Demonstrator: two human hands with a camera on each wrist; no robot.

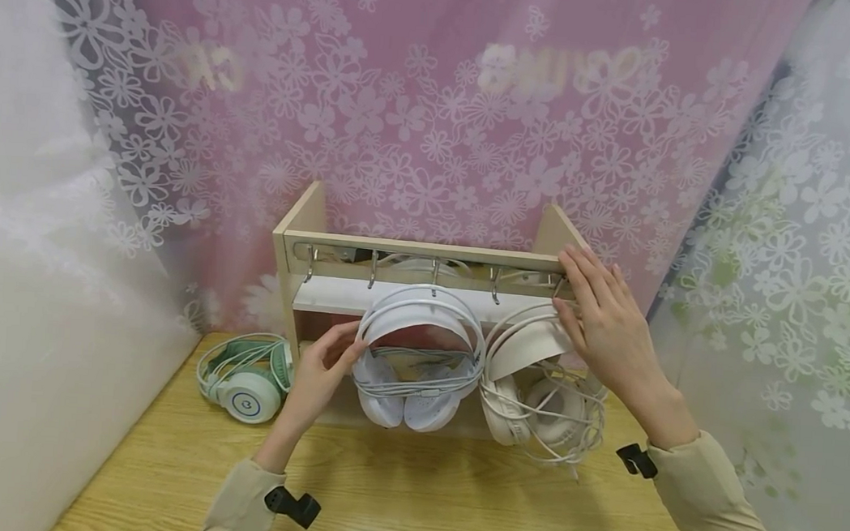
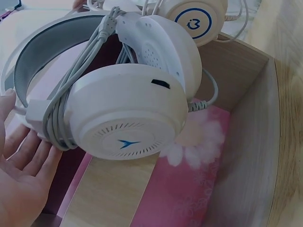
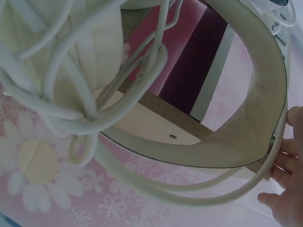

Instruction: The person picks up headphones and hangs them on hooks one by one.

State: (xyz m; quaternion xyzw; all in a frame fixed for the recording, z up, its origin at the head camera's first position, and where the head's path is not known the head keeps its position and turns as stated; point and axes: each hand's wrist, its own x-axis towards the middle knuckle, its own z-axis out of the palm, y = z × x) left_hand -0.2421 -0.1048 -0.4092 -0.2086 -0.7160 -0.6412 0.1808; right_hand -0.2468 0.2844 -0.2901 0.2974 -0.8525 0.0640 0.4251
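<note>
In the head view, you have bright, diffuse lighting. Observe pale glare on the pink curtain (image 1: 440, 23) and soft shadows on the tabletop (image 1: 456, 470). Both wrist views appear dimmer, with muted colour. In the left, the rack (image 2: 251, 142) edge bows; in the right, the near white cable (image 3: 120, 109) looks soft.

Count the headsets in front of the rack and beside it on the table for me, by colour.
White headset: 1
Cream headset: 1
Green headset: 1
Total: 3
</note>
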